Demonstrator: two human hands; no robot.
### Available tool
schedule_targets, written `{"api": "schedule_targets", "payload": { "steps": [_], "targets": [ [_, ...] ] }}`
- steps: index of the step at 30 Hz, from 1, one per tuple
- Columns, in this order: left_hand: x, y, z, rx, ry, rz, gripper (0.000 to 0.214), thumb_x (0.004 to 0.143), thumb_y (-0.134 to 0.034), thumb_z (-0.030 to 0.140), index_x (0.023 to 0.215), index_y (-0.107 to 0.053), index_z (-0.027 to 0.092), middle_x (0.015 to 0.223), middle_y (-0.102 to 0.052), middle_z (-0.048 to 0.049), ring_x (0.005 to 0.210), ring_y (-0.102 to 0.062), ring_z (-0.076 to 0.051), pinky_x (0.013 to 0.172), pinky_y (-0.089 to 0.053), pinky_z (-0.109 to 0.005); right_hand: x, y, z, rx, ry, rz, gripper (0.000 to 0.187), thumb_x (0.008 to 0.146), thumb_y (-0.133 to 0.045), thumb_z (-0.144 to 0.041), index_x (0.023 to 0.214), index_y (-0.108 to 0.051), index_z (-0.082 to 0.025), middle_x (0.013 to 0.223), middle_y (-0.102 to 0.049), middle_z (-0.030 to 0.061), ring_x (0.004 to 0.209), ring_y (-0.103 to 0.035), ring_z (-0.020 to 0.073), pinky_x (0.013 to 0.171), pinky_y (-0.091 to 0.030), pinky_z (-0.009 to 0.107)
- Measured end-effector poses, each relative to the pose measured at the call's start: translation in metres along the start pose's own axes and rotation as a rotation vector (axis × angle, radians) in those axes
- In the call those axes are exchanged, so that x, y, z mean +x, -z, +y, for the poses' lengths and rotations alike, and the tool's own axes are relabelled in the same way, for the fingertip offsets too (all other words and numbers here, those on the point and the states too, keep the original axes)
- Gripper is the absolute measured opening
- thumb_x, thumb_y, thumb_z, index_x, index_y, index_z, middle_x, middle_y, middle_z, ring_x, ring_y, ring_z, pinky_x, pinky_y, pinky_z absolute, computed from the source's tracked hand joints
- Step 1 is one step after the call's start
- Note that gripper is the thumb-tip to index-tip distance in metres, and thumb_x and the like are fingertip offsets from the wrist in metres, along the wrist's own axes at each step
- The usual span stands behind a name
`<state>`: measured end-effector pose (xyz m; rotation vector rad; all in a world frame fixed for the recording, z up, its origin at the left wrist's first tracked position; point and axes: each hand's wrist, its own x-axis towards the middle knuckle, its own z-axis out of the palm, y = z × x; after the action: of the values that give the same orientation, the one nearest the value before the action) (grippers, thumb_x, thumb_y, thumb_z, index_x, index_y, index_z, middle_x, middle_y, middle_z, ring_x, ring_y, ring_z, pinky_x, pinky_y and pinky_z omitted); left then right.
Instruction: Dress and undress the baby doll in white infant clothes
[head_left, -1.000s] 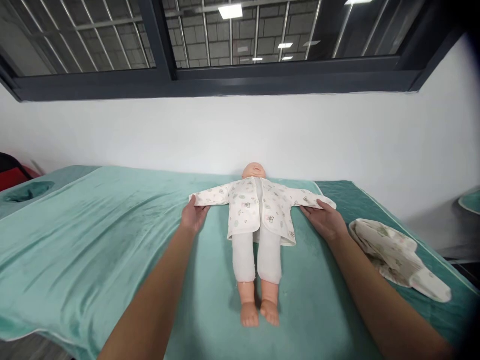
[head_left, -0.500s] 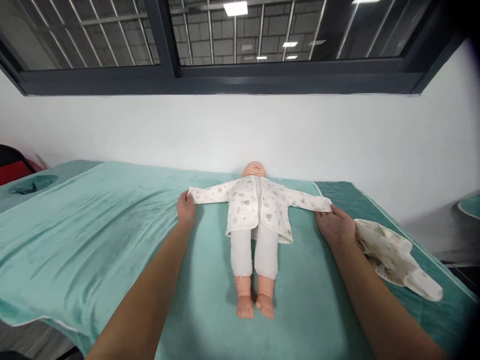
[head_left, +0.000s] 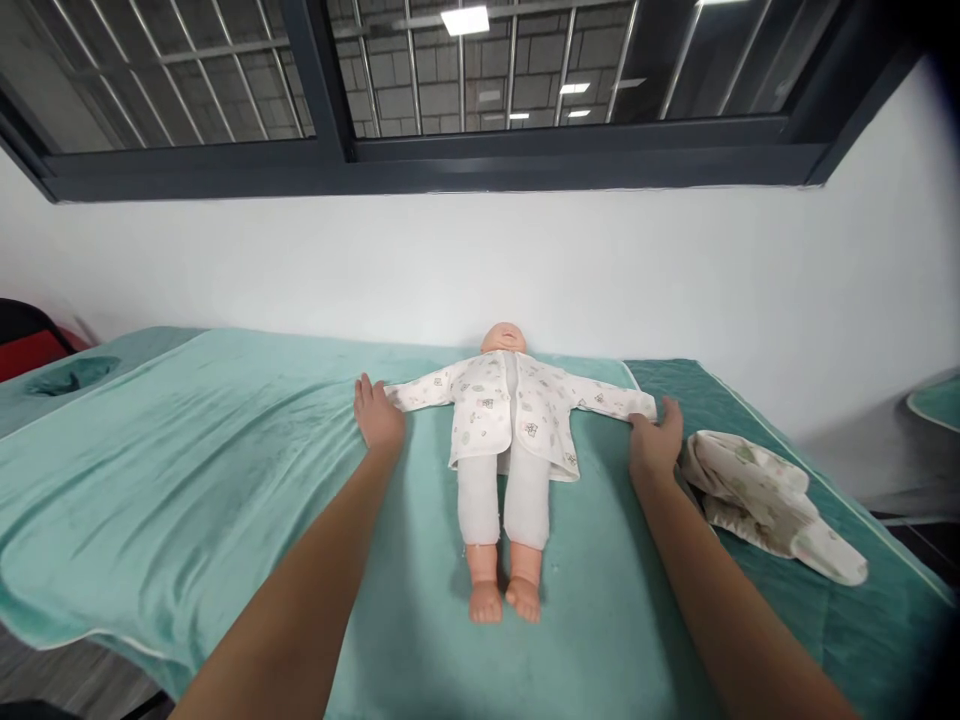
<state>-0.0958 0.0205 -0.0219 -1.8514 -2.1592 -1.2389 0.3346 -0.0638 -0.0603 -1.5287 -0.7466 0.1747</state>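
A baby doll [head_left: 504, 470] lies on its back on a teal blanket [head_left: 210, 470], head toward the wall, arms spread. It wears a white printed jacket [head_left: 514, 410] and white leggings; its feet are bare. My left hand [head_left: 377, 415] lies flat on the blanket at the tip of the doll's left-side sleeve, fingers stretched out. My right hand [head_left: 656, 438] lies flat at the tip of the other sleeve, fingers extended. Neither hand holds anything.
A crumpled white printed garment [head_left: 765, 495] lies on the blanket just right of my right hand. The white wall stands directly behind the doll's head, with a dark-framed window above. The blanket's front edge drops off at the lower left. A red and black object [head_left: 26, 340] sits at far left.
Both hands slid outward along the sleeves to the cuffs and now lie flat just beyond them. The right hand moved closer to the crumpled garment.
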Motion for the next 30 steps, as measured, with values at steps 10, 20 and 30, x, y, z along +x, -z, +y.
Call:
{"api": "schedule_targets", "payload": {
  "steps": [10, 20, 30],
  "targets": [
    [-0.017, -0.002, 0.018, 0.216, -0.23, -0.192, 0.056, 0.098, -0.031, 0.04, 0.145, -0.044, 0.013, 0.159, -0.032, -0.0154, 0.149, -0.026, -0.03, 0.123, -0.014, -0.052, -0.029, -0.018, -0.029, -0.624, 0.237, -0.165, 0.056, 0.095, -0.036, -0.038, 0.139, -0.046, -0.005, 0.154, -0.034, 0.0225, 0.147, -0.02, 0.0331, 0.118, -0.013, 0.055],
    [-0.025, 0.009, 0.006, 0.281, -0.057, -0.333, 0.081, 0.093, -0.029, 0.06, 0.154, -0.023, 0.008, 0.161, -0.024, -0.0199, 0.151, -0.017, -0.033, 0.122, -0.009, -0.057, -0.036, -0.024, -0.027, -0.858, 0.224, -0.228, 0.071, 0.099, -0.022, -0.051, 0.148, -0.036, -0.001, 0.154, -0.032, 0.0256, 0.144, -0.025, 0.0379, 0.116, -0.016, 0.058],
    [-0.031, 0.018, 0.005, 0.303, -0.041, -0.363, 0.076, 0.093, -0.027, 0.054, 0.157, -0.017, 0.013, 0.163, -0.02, -0.0151, 0.151, -0.018, -0.031, 0.122, -0.008, -0.057, -0.043, -0.016, -0.025, -0.93, 0.231, -0.294, 0.08, 0.097, -0.015, -0.058, 0.154, -0.024, -0.002, 0.16, -0.018, 0.0224, 0.148, -0.013, 0.0367, 0.117, -0.014, 0.059]
  ]
}}
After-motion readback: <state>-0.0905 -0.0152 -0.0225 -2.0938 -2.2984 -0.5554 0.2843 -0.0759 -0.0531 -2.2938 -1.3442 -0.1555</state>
